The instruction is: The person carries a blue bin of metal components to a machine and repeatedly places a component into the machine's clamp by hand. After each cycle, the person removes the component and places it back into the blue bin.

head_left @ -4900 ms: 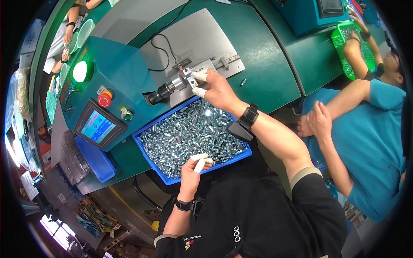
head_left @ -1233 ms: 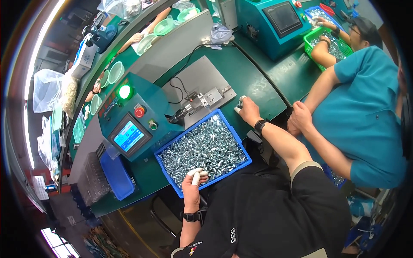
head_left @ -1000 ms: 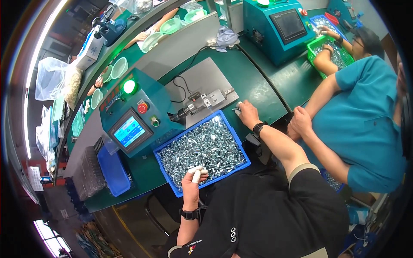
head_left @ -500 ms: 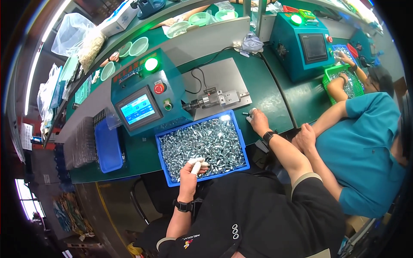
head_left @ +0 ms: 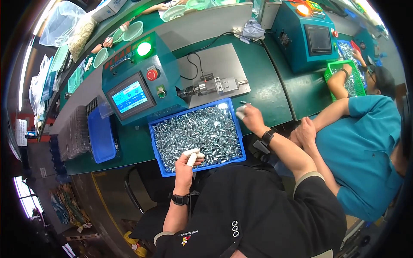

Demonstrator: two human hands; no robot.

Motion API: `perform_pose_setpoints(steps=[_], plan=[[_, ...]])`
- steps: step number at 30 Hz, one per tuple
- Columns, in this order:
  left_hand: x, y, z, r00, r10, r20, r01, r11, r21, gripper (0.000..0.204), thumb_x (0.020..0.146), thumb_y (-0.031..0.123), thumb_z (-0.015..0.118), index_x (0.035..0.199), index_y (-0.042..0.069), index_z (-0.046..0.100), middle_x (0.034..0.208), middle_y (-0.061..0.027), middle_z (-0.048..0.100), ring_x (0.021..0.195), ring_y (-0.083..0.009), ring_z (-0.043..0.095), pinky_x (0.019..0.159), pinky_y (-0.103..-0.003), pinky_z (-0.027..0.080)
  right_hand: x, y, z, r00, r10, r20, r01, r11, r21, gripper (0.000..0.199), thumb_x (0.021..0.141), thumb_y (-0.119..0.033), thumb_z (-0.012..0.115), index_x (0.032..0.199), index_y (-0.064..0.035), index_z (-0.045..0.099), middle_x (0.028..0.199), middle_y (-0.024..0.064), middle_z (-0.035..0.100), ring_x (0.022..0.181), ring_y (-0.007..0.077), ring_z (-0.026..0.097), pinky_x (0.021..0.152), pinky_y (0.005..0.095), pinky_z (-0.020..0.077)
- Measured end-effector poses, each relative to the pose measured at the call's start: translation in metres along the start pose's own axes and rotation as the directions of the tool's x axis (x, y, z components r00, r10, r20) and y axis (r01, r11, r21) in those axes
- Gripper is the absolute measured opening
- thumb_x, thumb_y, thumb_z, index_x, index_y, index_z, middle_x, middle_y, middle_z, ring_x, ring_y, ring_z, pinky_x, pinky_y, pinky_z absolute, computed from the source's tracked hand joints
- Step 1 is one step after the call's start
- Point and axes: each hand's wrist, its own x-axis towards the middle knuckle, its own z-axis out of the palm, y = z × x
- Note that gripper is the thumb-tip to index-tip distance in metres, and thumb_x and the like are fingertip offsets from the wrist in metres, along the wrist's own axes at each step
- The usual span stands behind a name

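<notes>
Your left hand rests at the near rim of the blue plastic bin, its white-capped fingertips loosely curled on the heap of small shiny metal parts; whether that grip has pinched a piece you cannot tell. Your right hand sits on the green tabletop just past the bin's right edge, fingers drawn in around something small and pale, too tiny to name. The parts are short, cylindrical and bright, filling the rectangular bin. Behind it a metal fixture lies on a flat grey plate, beside a teal control box with a lit green lamp, red button and glowing screen. Compared with half a second ago, your right hand has drawn closer to the bin; your left stays put.
</notes>
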Motion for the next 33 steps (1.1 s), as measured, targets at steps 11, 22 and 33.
perform_pose_setpoints(steps=[11, 22, 33], plan=[[0.01, 0.001, -0.001, 0.999, -0.033, 0.032, 0.035, 0.999, -0.041, 0.021, 0.101, 0.011, 0.054, 0.115, 0.002, 0.066, 0.099, -0.0116, 0.072, 0.085, -0.0163, 0.07, 0.077, -0.027, 0.054, 0.014, -0.029, 0.057, 0.969, -0.186, 0.164, 0.219, 0.952, -0.212, 0.022, 0.084, -0.024, 0.073, 0.097, -0.0071, 0.067, 0.091, 0.0105, 0.063, 0.081, 0.0292, 0.065, 0.07, 0.0393, 0.0533], [0.028, -0.003, -0.004, 0.993, -0.096, 0.064, 0.099, 0.994, -0.041, 0.021, 0.1, 0.011, 0.056, 0.116, 0.002, 0.066, 0.099, -0.0116, 0.072, 0.086, -0.0162, 0.07, 0.077, -0.027, 0.054, 0.051, -0.05, 0.004, 0.883, 0.35, 0.312, -0.468, 0.691, 0.551, 0.018, 0.092, -0.015, 0.068, 0.104, -0.0009, 0.065, 0.093, 0.0075, 0.071, 0.075, 0.0126, 0.065, 0.062, 0.0263, 0.0514], [0.037, -0.003, -0.009, 0.989, -0.139, 0.056, 0.142, 0.989, -0.042, 0.022, 0.101, 0.014, 0.055, 0.116, 0.001, 0.065, 0.1, -0.0118, 0.071, 0.086, -0.0158, 0.068, 0.077, -0.027, 0.054, 0.133, -0.047, 0.007, 0.996, 0.08, 0.044, -0.09, 0.949, 0.303, 0.019, 0.087, -0.005, 0.069, 0.106, -0.0043, 0.071, 0.092, 0.0079, 0.068, 0.075, 0.0157, 0.062, 0.065, 0.0303, 0.051]])
